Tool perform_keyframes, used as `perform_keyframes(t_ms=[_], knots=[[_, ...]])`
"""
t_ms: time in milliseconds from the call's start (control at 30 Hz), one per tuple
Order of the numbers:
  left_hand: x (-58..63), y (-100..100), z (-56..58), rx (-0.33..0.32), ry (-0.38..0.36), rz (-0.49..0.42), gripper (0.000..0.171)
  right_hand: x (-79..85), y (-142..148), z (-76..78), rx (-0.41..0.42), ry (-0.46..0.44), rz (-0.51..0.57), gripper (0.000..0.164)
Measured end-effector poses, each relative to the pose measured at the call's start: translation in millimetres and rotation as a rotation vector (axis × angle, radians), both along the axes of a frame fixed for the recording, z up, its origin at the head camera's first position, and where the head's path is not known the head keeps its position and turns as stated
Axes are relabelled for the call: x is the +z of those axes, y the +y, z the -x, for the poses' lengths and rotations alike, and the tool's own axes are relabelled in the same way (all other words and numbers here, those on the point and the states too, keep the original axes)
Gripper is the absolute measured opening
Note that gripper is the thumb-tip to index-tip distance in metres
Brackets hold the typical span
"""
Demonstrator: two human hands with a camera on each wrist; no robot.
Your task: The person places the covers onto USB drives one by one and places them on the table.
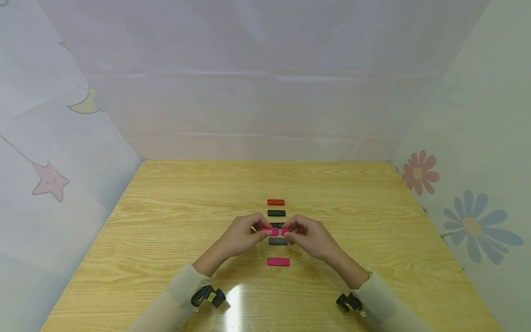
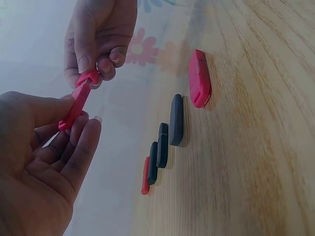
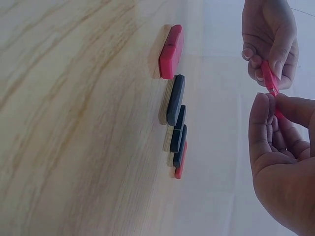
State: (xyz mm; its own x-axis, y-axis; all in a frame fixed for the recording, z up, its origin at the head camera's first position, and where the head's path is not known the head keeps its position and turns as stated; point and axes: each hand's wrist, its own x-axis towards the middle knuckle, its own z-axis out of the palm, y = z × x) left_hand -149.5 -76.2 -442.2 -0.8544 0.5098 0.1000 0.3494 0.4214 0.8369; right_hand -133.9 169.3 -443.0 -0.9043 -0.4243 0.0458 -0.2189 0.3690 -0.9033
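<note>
A pink USB flash drive point(image 1: 272, 232) is held in the air above the table, pinched between thumb and fingers of my left hand point(image 1: 242, 235). Its short pink cap point(image 2: 89, 76) sits in the pinch of my right hand point(image 1: 309, 236). Between body and cap a bit of the metal plug point(image 1: 280, 232) shows in the head view. Both hands face each other over a dark grey USB stick point(image 1: 278, 241) and a black one point(image 3: 178, 129), which they partly overlap in the head view. My right fingertips hide part of the cap.
The sticks lie in a column on the wooden table point(image 1: 166, 207). Farthest is a red stick point(image 1: 275, 202), then another black stick point(image 1: 276, 213). Nearest me lies a second pink stick point(image 1: 278, 262). Pale printed sheets point(image 1: 265, 110) stand around the table's back and sides.
</note>
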Motion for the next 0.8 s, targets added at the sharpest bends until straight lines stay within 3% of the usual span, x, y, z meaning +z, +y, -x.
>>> perform_keyframes(t_ms=[800], knots=[[-0.6, 2.1, -1.4, -0.029, 0.014, -0.013, 0.006, 2.7, -2.4, -2.4, 0.017, -0.024, -0.011, 0.016]])
